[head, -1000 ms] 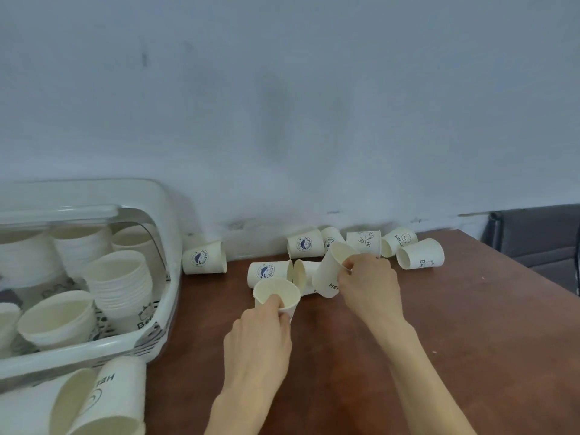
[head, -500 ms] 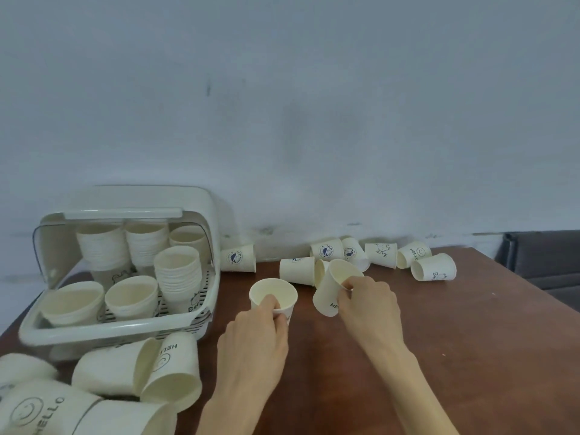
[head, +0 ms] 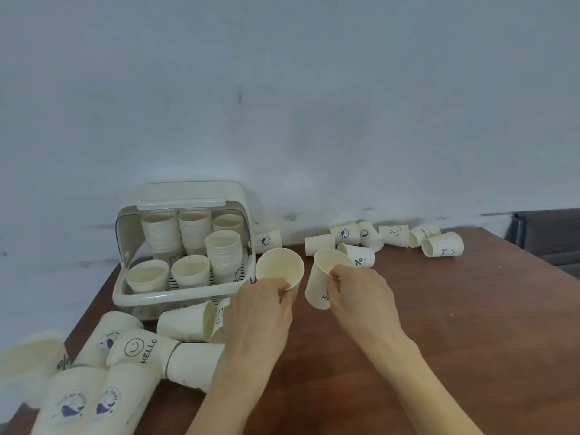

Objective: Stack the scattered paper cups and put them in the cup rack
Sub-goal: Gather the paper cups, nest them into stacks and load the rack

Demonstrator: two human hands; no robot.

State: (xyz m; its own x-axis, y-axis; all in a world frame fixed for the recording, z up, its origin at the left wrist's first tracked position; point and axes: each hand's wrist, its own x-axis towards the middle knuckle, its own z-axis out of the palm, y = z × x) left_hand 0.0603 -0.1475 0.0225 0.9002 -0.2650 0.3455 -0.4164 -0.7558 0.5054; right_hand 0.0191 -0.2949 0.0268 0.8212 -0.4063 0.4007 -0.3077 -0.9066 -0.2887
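Left hand (head: 262, 304) pinches one paper cup (head: 280, 267) by its rim; right hand (head: 361, 295) grips another cup (head: 324, 277), both beside the cup rack (head: 183, 298).

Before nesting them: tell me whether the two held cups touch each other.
Apart. The head view shows brown table between the left hand's cup and the right hand's cup.

Pale grey-blue scuffed wall (head: 314, 105); brown wooden table (head: 455, 324); dark chair (head: 546, 237) at right.

Two hands (head: 260, 312), one cup rack (head: 185, 296), one table (head: 439, 324), many paper cups (head: 442, 243)
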